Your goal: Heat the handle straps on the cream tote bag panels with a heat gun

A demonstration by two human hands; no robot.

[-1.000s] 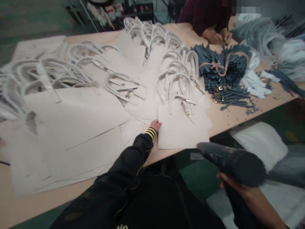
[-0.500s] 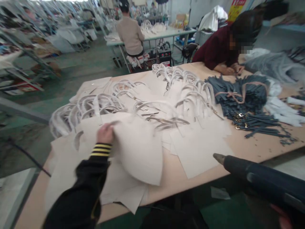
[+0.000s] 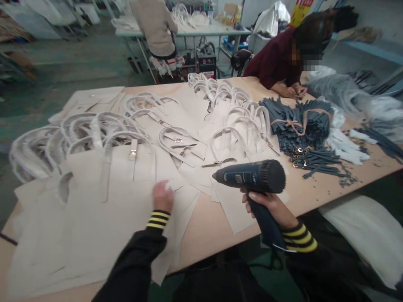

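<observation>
Heat gun (image 3: pixel 245 175): here it is, handle wrapped in the right hand (image 3: pixel 272 206), barrel lying crosswise, nozzle pointing left.
Left hand (image 3: pixel 163 196): left of the heat gun, blurred; can't tell whether it grips.
Pale panel (image 3: pixel 120 167): left of the heat gun too, left hand nearer, metal clasp (image 3: pixel 132 152) up top.

Plastic heat gun (image 3: pixel 248 176), matt panels (image 3: pixel 94 230) (perhaps leather), shiny clasp (image 3: pixel 132 154)

Head-worn view, down across table (image 3: pixel 208 228)
</observation>
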